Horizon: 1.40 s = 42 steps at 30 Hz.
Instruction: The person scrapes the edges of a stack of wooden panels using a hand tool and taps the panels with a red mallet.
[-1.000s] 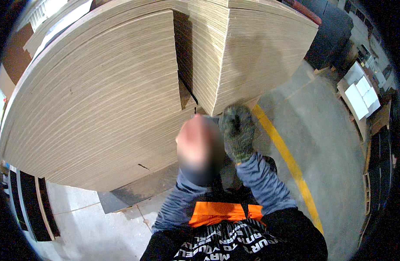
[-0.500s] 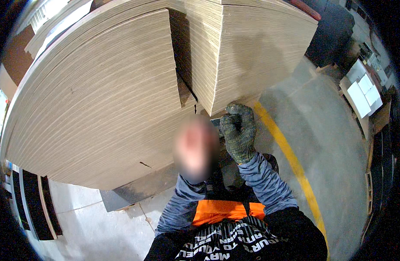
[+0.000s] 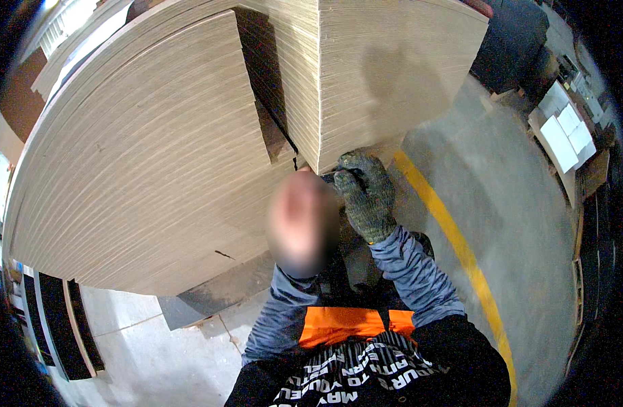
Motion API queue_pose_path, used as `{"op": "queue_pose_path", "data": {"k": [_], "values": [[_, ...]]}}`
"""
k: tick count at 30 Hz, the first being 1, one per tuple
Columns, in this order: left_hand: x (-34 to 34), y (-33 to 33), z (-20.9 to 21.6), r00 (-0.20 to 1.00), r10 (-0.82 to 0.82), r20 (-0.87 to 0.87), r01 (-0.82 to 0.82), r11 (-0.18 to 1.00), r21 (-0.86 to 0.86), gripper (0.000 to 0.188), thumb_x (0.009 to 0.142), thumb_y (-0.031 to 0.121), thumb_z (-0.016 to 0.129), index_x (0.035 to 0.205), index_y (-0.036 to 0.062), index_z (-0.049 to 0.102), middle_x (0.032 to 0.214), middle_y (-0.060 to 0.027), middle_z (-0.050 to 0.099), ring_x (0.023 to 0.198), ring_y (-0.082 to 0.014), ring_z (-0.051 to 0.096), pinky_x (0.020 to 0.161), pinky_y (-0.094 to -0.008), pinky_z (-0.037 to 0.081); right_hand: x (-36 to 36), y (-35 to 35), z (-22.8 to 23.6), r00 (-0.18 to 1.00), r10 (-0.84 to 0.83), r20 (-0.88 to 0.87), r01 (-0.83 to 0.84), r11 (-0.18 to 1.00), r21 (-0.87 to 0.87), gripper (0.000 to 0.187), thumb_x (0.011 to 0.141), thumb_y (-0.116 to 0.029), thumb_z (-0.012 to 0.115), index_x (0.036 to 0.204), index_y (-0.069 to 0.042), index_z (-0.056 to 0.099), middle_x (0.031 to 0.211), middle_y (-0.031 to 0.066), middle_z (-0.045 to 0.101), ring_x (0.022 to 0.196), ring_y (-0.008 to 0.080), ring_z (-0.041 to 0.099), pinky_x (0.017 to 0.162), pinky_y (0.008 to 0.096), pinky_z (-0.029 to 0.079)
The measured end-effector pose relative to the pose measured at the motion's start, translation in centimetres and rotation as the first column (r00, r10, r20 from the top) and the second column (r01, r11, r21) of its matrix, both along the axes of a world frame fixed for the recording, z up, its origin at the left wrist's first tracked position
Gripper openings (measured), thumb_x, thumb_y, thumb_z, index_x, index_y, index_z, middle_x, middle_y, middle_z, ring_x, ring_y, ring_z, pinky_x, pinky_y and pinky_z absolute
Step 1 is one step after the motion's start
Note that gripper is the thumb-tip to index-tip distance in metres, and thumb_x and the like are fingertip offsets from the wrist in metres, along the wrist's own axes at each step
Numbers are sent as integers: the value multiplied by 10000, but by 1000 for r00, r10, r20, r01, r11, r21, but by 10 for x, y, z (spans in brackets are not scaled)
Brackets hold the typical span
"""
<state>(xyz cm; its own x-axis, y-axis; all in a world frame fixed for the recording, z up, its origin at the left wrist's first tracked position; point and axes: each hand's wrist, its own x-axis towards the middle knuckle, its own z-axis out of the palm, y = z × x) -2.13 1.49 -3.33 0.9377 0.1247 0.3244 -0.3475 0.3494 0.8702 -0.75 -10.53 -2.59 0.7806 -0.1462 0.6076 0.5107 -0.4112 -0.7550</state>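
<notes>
- Nearest us: orange band (image 3: 342,325) across the body; grey-blue sleeves reaching forward.
- Left hand (image 3: 301,220): bare-looking but blurred over, just below the stack's corner; wide, narrow or holding, we cannot tell.
- Right hand (image 3: 367,200): gloved, fingers curled in narrow, at the same corner; a dark bit (image 3: 330,178) shows by the fingertips; whether gripped, we cannot tell.
- Stack (image 3: 149,156): pale sheets piled high, straight ahead; a black strip (image 3: 277,123) slants down its slot, lower end near the left hand.
- Progress: piling looks done; handwork at the low corner we judge unfinished; whether the strip is fastened, we cannot tell.
- Beyond: yellow line (image 3: 454,237) on the floor, right; white sheets (image 3: 562,139) farther off.
</notes>
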Motion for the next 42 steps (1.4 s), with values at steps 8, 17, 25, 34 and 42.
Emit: {"op": "queue_pose_path", "data": {"k": [8, 17, 25, 34, 42], "values": [[6, 0, -4, 988, -35, 148, 47, 996, -79, 204, 912, 150, 541, 985, -34, 592, 1128, -113, 579, 830, -131, 574, 605, -266, 510, -2, 3, 4, 998, 12, -62, -7, 996, 84, 200, 838, -109, 590, 1018, -28, 561, 958, 98, 603, 839, 198, 592, 735, 319, 488], [12, -2, -17, 995, 95, 25, -93, 993, -67, 181, 906, 142, 550, 956, -24, 602, 1138, -118, 582, 830, -139, 582, 606, -264, 509, 0, -2, 2, 998, 38, -58, -33, 996, 81, 171, 820, -114, 618, 966, -28, 594, 944, 94, 615, 866, 197, 591, 760, 317, 484], [16, -1, -16, 992, 122, 34, -121, 992, -34, 169, 911, 134, 537, 910, -26, 592, 1125, -123, 589, 736, -128, 579, 596, -263, 507, 2, 0, -2, 999, 31, -21, -29, 994, 108, 159, 826, -106, 618, 963, -32, 587, 932, 91, 614, 851, 188, 590, 745, 308, 482], [18, 1, -16, 992, 118, 37, -117, 993, -32, 151, 905, 103, 539, 845, -36, 547, 1129, -148, 566, 698, -117, 572, 588, -260, 515, 1, 5, -1, 1000, 27, -1, -27, 990, 137, 159, 823, -84, 616, 968, -25, 583, 943, 87, 609, 854, 178, 584, 747, 303, 483], [19, 1, -4, 988, 141, 67, -141, 990, -19, 163, 901, 109, 550, 822, -34, 551, 1097, -149, 578, 707, -119, 574, 580, -252, 526, 4, 9, 1, 998, -19, 61, 9, 988, 155, 174, 823, -96, 633, 972, -29, 574, 926, 105, 629, 834, 200, 616, 722, 309, 502]]}}
